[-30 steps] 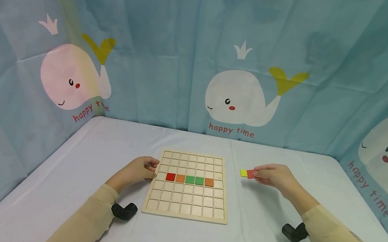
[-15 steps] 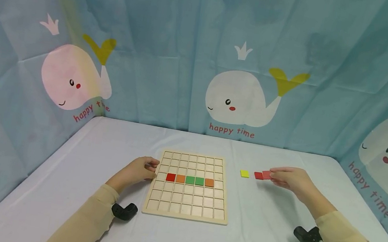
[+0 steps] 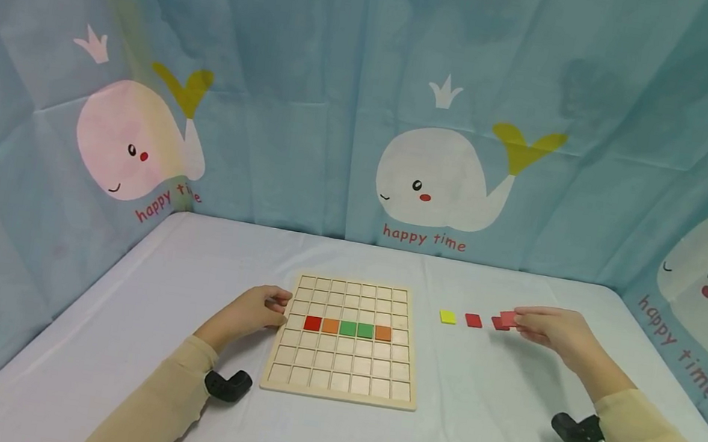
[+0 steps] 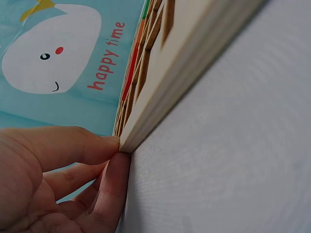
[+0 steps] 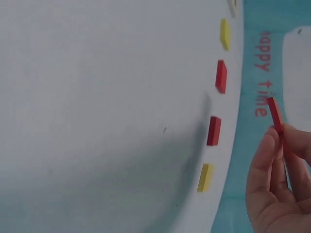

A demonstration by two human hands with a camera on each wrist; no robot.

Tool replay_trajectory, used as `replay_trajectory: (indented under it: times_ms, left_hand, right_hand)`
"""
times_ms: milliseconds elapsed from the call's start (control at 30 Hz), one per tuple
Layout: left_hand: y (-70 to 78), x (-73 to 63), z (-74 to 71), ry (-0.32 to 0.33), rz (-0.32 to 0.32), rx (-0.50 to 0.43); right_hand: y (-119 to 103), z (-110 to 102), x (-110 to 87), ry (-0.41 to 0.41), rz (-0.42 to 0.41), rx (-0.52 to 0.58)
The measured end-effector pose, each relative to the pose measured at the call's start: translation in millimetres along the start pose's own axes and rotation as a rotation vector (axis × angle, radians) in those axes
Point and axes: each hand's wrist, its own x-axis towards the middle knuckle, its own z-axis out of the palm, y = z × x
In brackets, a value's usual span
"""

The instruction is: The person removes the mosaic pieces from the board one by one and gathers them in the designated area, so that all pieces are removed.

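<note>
My right hand [image 3: 549, 330] pinches a red square tile [image 5: 275, 112] between thumb and fingertips, raised above the table. In the head view the held tile overlaps a second red tile [image 3: 499, 324] lying on the cloth. To the left lie another red tile [image 3: 473, 321] and a yellow tile [image 3: 447, 317]. The right wrist view also shows a second yellow tile [image 5: 205, 177], hidden behind the hand in the head view. My left hand [image 3: 254, 313] grips the left edge of a wooden grid board [image 3: 337, 398] with its fingertips, close-up in the left wrist view [image 4: 73, 179].
In one row of the board sit a red tile [image 3: 312, 323], two orange tiles [image 3: 330, 326] and two green tiles [image 3: 349, 328], with a gap before the right orange one. A white cloth covers the table [image 3: 467, 433]; a blue whale-print curtain [image 3: 307, 169] stands behind it.
My right hand has moved rightward along the row with the red tile, uncovering red tiles on the cloth. The left hand and the board have stayed in place.
</note>
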Motion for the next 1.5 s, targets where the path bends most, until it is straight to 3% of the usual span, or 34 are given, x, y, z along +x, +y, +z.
replay_trajectory:
  times_ms: [567, 967, 1500]
  left_hand:
    - [-0.6, 0.5, 0.3, 0.002, 0.005, -0.008]
    - [-0.2, 0.6, 1.0, 0.006, -0.006, 0.000]
    - [0.7, -0.4, 0.6, 0.003, 0.007, -0.002]
  right_hand:
    - [18.9, -30.2, 10.8, 0.080, 0.103, 0.030]
    - [40.1, -52.9, 30.5, 0.149, 0.181, 0.054]
    - [47.8, -53.1, 49.5, 0.153, 0.223, 0.048]
